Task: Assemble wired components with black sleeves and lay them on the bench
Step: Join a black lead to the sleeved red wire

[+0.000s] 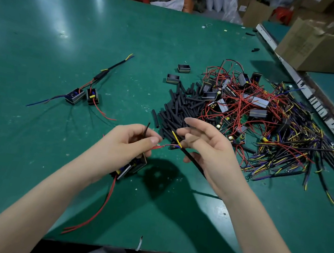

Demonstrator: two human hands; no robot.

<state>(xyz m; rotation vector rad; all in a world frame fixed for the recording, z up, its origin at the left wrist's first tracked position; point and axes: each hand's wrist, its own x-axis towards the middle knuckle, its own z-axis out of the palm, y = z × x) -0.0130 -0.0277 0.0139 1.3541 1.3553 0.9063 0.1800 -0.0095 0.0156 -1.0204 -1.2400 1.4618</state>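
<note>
Here, in the head view, the left hand [132, 143] pinches a red wire [162, 146] and a thin black sleeve [146, 131] between thumb and fingers, and its module [132, 167] hangs under the palm. The right hand [207, 150] holds a black cable [193, 161] low in the palm, with its upper fingers spread and relaxed. The bare ends meet between the hands, above the worktop [68, 28]. I think the joint may slip apart, because the right grip looks loose, and the sleeve may fall before it covers the joint. Two finished pieces [85, 94] lie at the left. Small black cases [183, 68] stand open near the sleeve pile [181, 107]; they seem empty. A carton [312, 45] is at the right, its contents hidden.
</note>
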